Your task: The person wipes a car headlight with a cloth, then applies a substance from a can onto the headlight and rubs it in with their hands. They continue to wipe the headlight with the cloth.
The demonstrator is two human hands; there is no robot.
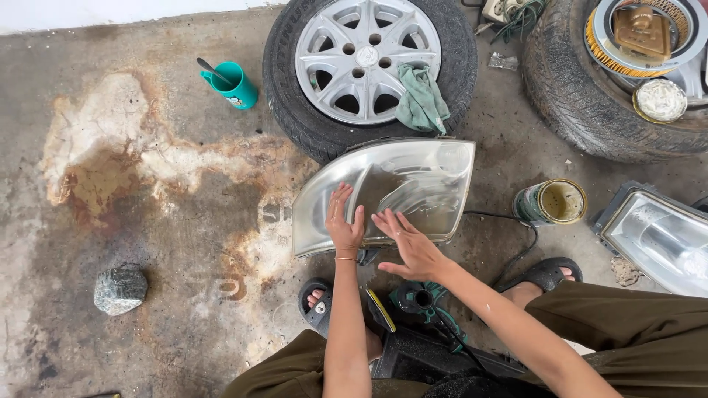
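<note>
A cloudy car headlight [413, 184] lies lens-up on the concrete floor, leaning against a tyre. My left hand [344, 221] rests flat on its lower left part with fingers spread. My right hand [408, 242] lies flat on the lens's lower middle edge, fingers apart and pointing up-left. Neither hand holds anything. A green power tool [420, 301] with a black cord lies on the floor between my knees, just below the hands.
A wheel with a silver hubcap [367, 55] and a green rag [422, 99] lies behind the headlight. A teal cup [234, 85], a grey rock [120, 288], an open tin [554, 203], a second headlight [660, 237] and another tyre [590, 96] surround me.
</note>
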